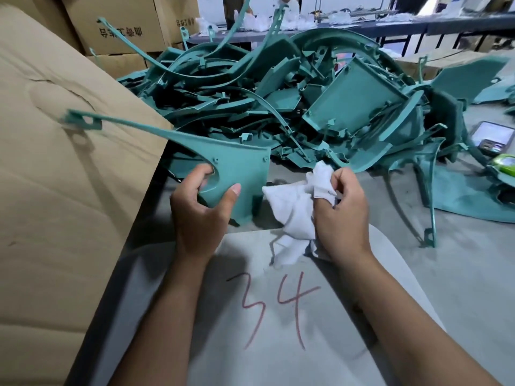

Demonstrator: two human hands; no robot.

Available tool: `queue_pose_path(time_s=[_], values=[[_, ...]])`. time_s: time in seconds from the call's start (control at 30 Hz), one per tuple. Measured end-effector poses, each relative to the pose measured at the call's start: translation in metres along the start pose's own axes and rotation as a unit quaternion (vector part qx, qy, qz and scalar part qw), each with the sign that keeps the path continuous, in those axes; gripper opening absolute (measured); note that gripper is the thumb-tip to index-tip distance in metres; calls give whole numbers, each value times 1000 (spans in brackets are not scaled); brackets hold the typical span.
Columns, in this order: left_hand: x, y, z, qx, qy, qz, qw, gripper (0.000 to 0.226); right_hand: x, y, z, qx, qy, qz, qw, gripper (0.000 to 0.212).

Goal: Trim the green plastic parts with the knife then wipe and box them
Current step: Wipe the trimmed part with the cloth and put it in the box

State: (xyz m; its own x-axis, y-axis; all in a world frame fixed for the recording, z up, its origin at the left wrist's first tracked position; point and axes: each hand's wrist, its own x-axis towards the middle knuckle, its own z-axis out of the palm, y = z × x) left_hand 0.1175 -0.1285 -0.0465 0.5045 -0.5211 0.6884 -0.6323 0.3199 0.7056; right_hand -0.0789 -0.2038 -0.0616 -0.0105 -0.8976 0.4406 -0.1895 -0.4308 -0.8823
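Head view, left hand: the left hand (199,201) grips a green plastic part (237,174) by its broad lower corner, thumb pressed on the front face and fingers curled behind the edge.
Head view, part in hand: it is held up over the near edge of the grey table (459,274); its long thin arm sweeps up and left across the front of the big cardboard box (69,176), ending in a small bracket that is blurred.
Head view, right hand: the right hand (338,210) is closed round a bunched white rag (292,210), a fold of it wrapped over the fingertips; the rag sits just beside the part's right edge and I cannot tell whether they touch.
Head view, pile: a heap of green parts (292,101) lies across the table behind the hands, with more loose pieces to the right.
Head view, knife: not visible in either hand.
Head view, side items: a phone (493,136) lies at the far right; a grey cloth marked 34 (278,302) covers the lap.
Step in hand: this looks like the wipe, judging by rag and part together.
Doing it well: keep the left grip low on the stiff corner so the face stays free, draw the rag along the flat face, then out along the thin arm with light pressure, since that arm looks likely to flex.
Boxing: the box opening is not shown, so where the part goes in cannot be told.
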Motion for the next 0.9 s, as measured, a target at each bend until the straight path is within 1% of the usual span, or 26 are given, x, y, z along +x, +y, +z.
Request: queue_pose_path(time_s=[0.03,0.1,0.17,0.23,0.3,0.37,0.43,0.47,0.53,0.6,0.63,0.7,0.77,0.83,0.9], values=[[0,2,-1,3,2,10,1000,24,0,-1,0,-26,24,-8,999,18],[1,6,-3,-7,-5,26,1000,20,-2,-3,-1,-70,59,-23,996,21],[2,8,-6,-25,-45,29,998,11,-3,-5,-1,-91,85,-36,992,28],[2,11,-7,-37,-75,34,996,13,-6,-8,2,-88,101,-42,990,32],[1,15,-8,-35,-70,47,996,19,-8,-10,3,-79,117,-55,988,35],[-1,20,-8,-31,-48,68,996,25,-9,-10,4,-80,134,-69,985,36],[-1,25,-7,-42,-32,82,995,25,-8,-9,3,-81,140,-69,984,35],[1,26,-5,-56,-38,79,995,23,-7,-10,4,-76,140,-64,985,34],[0,28,-1,-95,-82,55,991,22,-7,-11,4,-53,136,-56,988,30],[-5,26,5,-129,-126,-4,984,17,-9,-12,6,-14,121,-58,991,27],[-8,24,8,-131,-132,-33,982,12,-11,-13,6,3,104,-64,993,25],[-11,17,11,-112,-119,-48,985,8,-15,-15,7,28,68,-85,994,16],[-9,11,11,-88,-102,-40,990,6,-15,-16,7,51,51,-98,993,6],[-6,9,10,-81,-95,-35,992,4,-12,-13,6,81,42,-87,992,14],[-6,9,10,-86,-98,-35,991,6,-10,-13,6,136,1,-32,990,17]])
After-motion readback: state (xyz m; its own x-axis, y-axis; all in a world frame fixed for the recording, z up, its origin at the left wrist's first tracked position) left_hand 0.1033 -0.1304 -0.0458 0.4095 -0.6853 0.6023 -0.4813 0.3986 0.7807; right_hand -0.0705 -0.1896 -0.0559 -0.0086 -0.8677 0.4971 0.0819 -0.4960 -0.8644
